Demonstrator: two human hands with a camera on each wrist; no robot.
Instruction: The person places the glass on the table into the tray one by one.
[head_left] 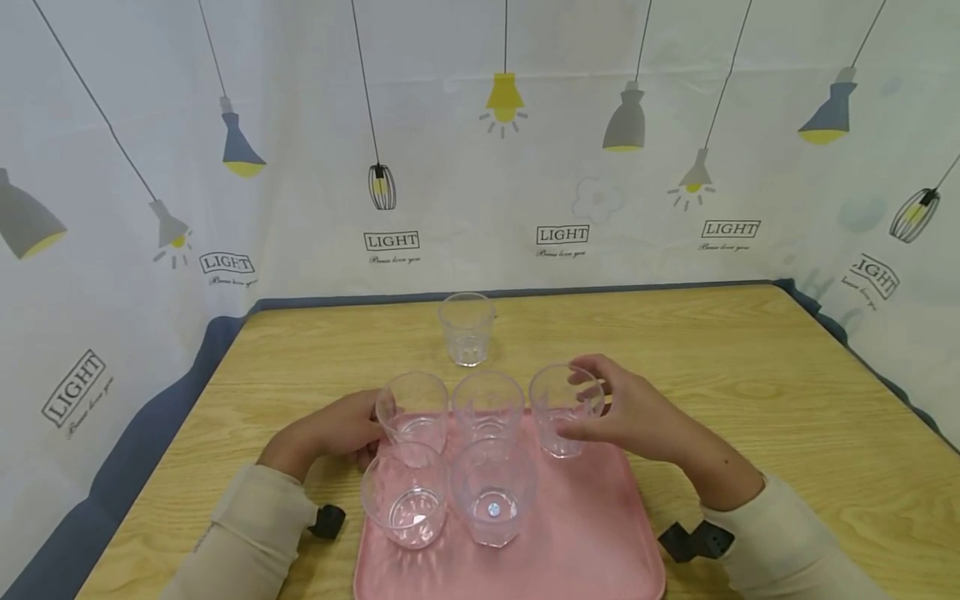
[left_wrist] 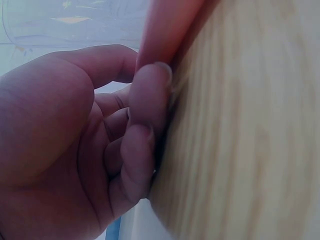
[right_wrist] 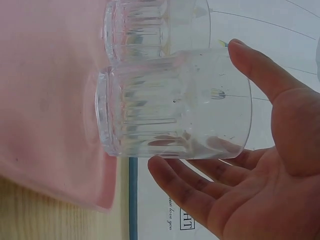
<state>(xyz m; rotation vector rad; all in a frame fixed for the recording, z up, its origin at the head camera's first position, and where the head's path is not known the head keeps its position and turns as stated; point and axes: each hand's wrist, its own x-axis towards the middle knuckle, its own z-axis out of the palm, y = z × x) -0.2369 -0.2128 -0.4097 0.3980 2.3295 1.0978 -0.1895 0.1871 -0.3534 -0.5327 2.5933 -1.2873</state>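
Observation:
A pink tray (head_left: 585, 533) lies on the table with several clear plastic cups standing on it in two rows. My left hand (head_left: 348, 429) grips the tray's left edge; in the left wrist view the thumb lies by the pink rim (left_wrist: 167, 30) and the fingers (left_wrist: 150, 92) curl at its underside. At the back right of the tray, my right hand (head_left: 626, 408) holds a clear cup (head_left: 558, 433) between thumb and fingers. That cup (right_wrist: 175, 110) stands upright beside another cup (right_wrist: 150, 30) in the right wrist view.
One more clear cup (head_left: 468, 333) stands on the wooden table (head_left: 337, 342) behind the tray. Two cups, a left one (head_left: 412, 521) and a right one (head_left: 491, 500), form the tray's front row. A white curtain (head_left: 465, 192) printed with lamps hangs behind the table.

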